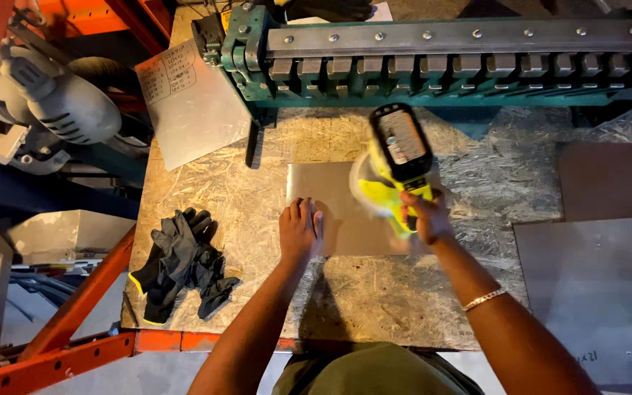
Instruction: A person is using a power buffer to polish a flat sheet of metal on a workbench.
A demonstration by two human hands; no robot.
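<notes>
Fingers (306, 213) of the left hand (299, 232) lie flat and close together, pressed palm-down on the lower left part of a thin metal sheet (330, 201); nothing is gripped, the hand appears to act as a weight so the sheet does not slide. Sheet lies flat at mid-frame on the chipboard tabletop (228, 190), its long edges roughly parallel to the tabletop's front edge. Right hand (426, 216) is wrapped around the handle of a yellow and black cordless power tool (396, 157), fingers clamped on it; battery end points toward the top of the frame. Tool's working end, at the sheet's right part, is motion-blurred, so contact with the sheet looks likely but I cannot tell for sure, nor what head it carries. Left hand sits well apart from the tool, at the sheet's opposite side, which keeps it away from the moving part. Bracelet on the right wrist. Black work gloves (181, 263) lie unworn at the lower left of the tabletop. Green sheet-metal bending machine (448, 55) spans the top of the frame behind the sheet. A second metal sheet (184, 102) with handwriting leans at upper left; grey power tool (60, 102) rests on the orange rack (74, 314) beyond.
</notes>
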